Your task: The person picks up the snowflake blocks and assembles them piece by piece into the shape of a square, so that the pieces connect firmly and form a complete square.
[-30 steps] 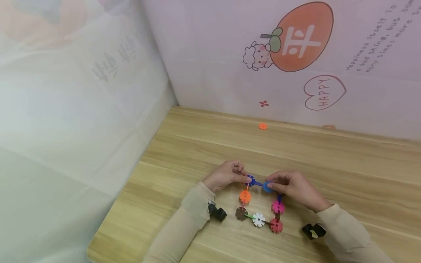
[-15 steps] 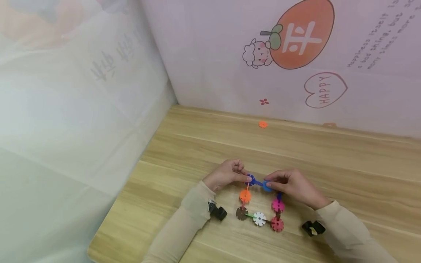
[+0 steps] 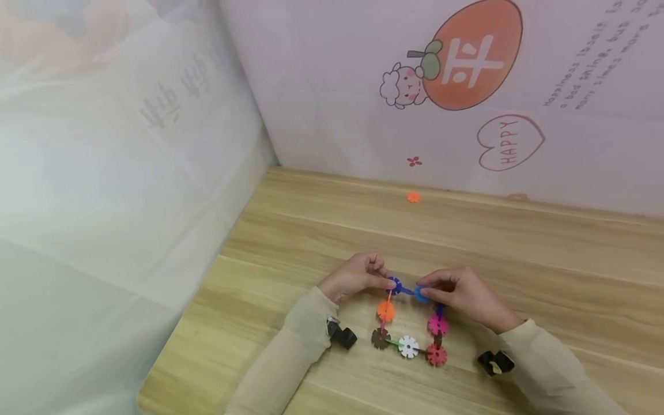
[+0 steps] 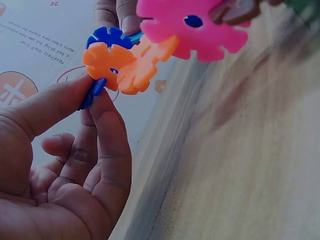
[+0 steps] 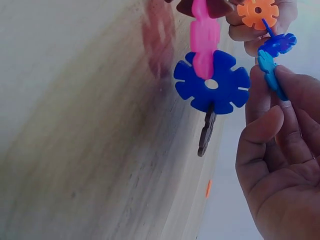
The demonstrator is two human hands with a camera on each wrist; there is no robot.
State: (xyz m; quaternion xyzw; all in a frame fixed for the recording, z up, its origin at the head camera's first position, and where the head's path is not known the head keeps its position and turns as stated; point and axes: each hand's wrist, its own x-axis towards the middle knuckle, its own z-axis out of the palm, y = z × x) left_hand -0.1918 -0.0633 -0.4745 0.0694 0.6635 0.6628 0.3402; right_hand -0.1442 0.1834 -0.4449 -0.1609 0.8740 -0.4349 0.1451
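Several notched plastic discs are slotted edge to edge in a roughly square chain in the head view. My left hand pinches a dark blue disc at the far left corner, between thumb and index finger. My right hand pinches a light blue disc, joined to the left side through another blue disc. Down the left run an orange disc and a brown one. A white disc, red disc and pink disc follow. Another blue disc bears a thin brown disc, apart from the light blue one.
A loose orange disc lies at the back of the wooden table, near the printed white wall sheet. Another sheet hangs along the table's left edge. Black wrist devices sit below both wrists.
Both hands keep their pinches on the blue discs and have barely moved. The head view shifts very slightly; the chain looks the same.
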